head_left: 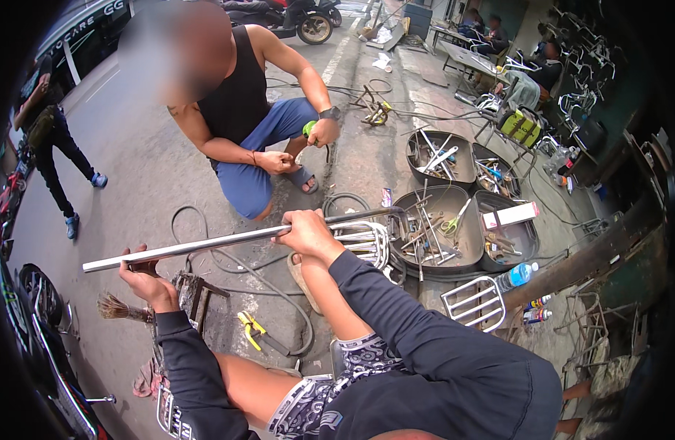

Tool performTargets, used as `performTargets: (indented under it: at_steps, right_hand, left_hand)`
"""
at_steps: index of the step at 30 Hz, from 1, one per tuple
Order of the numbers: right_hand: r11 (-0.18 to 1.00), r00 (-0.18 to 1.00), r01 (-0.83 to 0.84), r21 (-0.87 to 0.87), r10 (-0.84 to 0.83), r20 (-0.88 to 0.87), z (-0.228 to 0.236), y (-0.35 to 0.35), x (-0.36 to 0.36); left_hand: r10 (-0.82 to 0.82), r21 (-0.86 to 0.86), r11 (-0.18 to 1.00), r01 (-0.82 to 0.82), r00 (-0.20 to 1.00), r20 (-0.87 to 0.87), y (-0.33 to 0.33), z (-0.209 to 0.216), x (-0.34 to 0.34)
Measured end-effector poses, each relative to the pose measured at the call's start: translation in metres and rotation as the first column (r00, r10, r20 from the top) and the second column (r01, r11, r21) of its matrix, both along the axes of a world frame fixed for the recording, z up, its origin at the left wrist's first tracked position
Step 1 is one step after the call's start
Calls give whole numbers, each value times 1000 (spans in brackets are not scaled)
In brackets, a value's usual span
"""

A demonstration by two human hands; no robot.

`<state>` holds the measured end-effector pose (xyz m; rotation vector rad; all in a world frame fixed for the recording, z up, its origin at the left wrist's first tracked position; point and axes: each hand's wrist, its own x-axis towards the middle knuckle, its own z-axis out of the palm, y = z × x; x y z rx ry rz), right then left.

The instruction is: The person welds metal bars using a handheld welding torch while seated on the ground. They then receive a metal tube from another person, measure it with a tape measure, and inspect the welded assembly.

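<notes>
A long shiny metal tube [213,245] lies across in front of me, bent at its right end. My right hand [312,231] is wrapped round it near the middle. Close to the left end, my left hand [150,284] holds it from below, thumb and fingers on either side. Under my left wrist is a worn brush [123,309] with splayed bristles, beside a small rusty metal stand [204,299]. A yellow clamp [251,330] on a black cable rests on the ground between my arms. Beyond the tube, a chromed rack [363,242] sits by the tool trays.
Opposite me a person [238,110] squats, holding something green. Black trays [444,198] of tools stand at the right, near a water bottle [517,276] and another metal rack [475,304]. Cables [268,290] loop over the ground. A motorcycle [48,345] stands at left.
</notes>
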<state>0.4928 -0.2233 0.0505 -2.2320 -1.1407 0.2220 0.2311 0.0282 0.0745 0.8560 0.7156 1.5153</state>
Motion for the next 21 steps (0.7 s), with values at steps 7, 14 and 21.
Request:
performTargets:
  at_steps: [7,14,21]
  right_hand:
    - [999,998,44,-15,-45,-41,-8,-11,24]
    - [988,988,155,-8,-155,0,-11,-26,47]
    - [979,979,199,-39,-200,-33,-21,-37,68]
  left_hand:
    - [-23,-4,1000,23,997,-71,0,-4,34]
    - [-81,-59,996,70,973,-216,4,-16,75]
    - [-147,-29,989,145,962,-230,3,-31,102]
